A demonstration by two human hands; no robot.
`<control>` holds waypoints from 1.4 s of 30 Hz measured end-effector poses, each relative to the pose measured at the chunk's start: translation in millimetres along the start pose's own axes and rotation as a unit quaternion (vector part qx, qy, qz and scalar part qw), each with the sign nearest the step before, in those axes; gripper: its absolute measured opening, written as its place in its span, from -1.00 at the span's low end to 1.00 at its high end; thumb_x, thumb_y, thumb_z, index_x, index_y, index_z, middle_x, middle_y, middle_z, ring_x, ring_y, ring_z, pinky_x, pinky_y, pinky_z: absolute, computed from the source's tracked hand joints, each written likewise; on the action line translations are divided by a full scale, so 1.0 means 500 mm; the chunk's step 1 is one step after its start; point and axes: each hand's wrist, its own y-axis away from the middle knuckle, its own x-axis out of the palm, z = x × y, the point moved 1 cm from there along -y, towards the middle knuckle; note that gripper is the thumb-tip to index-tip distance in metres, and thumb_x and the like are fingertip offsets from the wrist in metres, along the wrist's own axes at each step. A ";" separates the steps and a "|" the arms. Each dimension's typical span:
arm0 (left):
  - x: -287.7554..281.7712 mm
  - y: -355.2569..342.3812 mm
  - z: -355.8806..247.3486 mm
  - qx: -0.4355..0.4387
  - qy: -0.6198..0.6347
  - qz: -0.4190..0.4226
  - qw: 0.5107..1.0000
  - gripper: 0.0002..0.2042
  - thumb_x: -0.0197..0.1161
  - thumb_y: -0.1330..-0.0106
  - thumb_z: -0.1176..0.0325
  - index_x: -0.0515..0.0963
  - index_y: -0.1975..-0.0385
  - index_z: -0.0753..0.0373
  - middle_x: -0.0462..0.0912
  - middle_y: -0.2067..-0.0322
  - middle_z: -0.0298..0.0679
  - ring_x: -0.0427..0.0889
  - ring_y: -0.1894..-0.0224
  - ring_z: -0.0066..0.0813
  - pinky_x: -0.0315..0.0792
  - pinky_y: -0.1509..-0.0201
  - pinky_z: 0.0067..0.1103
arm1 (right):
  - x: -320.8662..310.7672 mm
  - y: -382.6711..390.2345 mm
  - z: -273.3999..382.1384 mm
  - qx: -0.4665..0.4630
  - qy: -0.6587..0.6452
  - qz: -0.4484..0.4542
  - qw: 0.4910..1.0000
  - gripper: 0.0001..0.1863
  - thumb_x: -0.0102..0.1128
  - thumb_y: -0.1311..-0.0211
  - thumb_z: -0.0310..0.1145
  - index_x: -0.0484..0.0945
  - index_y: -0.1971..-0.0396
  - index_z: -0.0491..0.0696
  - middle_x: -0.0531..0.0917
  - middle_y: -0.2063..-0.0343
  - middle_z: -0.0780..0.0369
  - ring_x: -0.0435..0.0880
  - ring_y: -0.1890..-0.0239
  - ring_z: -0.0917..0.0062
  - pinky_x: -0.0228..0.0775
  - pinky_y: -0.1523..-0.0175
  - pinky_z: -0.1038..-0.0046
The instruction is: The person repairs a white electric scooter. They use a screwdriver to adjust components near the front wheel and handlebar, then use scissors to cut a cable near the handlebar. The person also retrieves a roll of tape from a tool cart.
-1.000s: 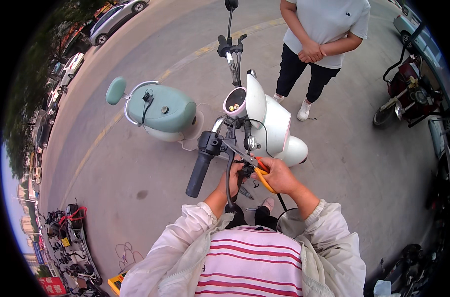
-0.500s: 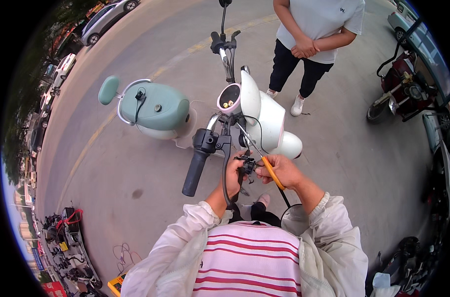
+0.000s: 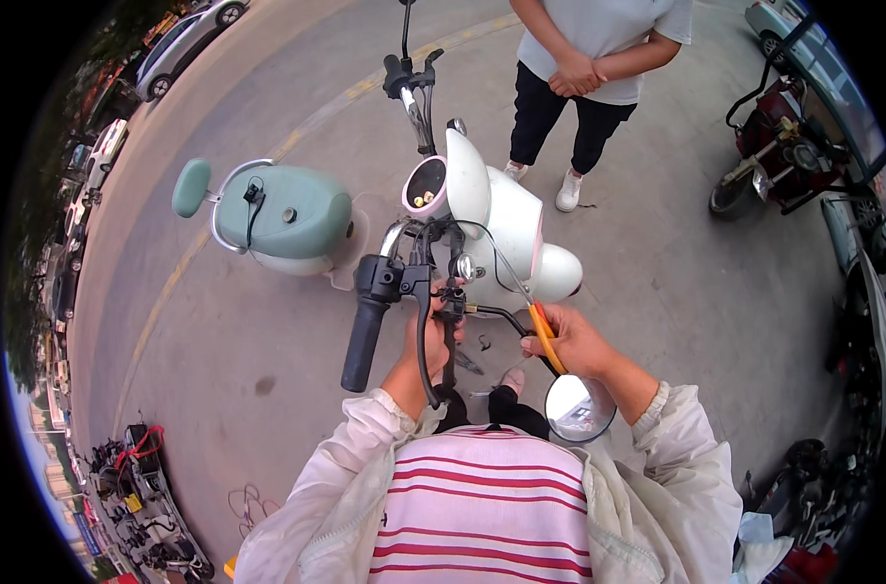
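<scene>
Behind the brake lever [image 3: 424, 341] of a white scooter [image 3: 511, 229], my left hand [image 3: 416, 348] is closed around a small black clamp-like fitting [image 3: 453, 302]. The lever and handlebar grip [image 3: 363, 341] partly cover that hand. From the fitting a black stem runs right to a round mirror [image 3: 579, 407]. My right hand [image 3: 572, 341] is closed, gripping an orange-handled tool [image 3: 546, 339] with a long thin metal end pointing up and left; its exact kind is unclear. The right fingertips are beside the mirror stem; whether they touch it, I cannot tell.
A person [image 3: 584, 78] stands beyond the scooter with hands clasped. The scooter's green seat [image 3: 292, 206] lies to the left. A red three-wheeled vehicle [image 3: 779, 156] is at far right, and vehicle parts [image 3: 141, 496] at lower left. Small pieces lie on the ground near my feet.
My right hand has moved right, away from my left hand, with the orange-handled tool still in it. The mirror now shows its glass. The whole view has shifted slightly.
</scene>
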 end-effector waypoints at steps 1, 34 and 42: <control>-0.007 -0.002 -0.002 -0.008 0.023 0.003 1.000 -0.62 -0.19 -0.20 0.27 0.36 0.01 0.19 0.40 0.44 -0.28 0.38 0.48 -0.51 0.27 0.51 -0.63 | -0.005 0.012 0.003 0.006 0.006 0.002 1.000 -0.79 0.28 -0.04 -0.42 0.44 0.40 -0.17 0.49 0.57 0.34 0.44 0.52 0.71 0.36 0.35 0.62; -0.138 0.012 -0.044 0.191 -0.416 0.084 0.885 -0.63 -0.09 -0.21 0.40 0.34 -0.04 0.32 0.43 0.12 -0.33 0.36 0.42 -0.71 0.25 0.44 -0.78 | -0.009 -0.139 0.058 0.177 0.114 0.259 0.943 -0.27 -0.35 -0.04 0.46 0.24 0.66 -0.03 0.24 0.84 0.37 0.29 0.87 0.67 0.18 0.77 0.62; -0.140 0.022 -0.052 0.151 -0.398 0.087 0.901 -0.51 -0.02 -0.19 0.22 0.27 -0.13 0.30 0.42 0.21 -0.32 0.36 0.41 -0.67 0.26 0.40 -0.76 | 0.011 -0.185 0.074 0.202 0.135 0.252 0.937 -0.23 -0.31 0.05 0.51 0.24 0.69 -0.04 0.20 0.87 0.38 0.26 0.87 0.69 0.19 0.77 0.60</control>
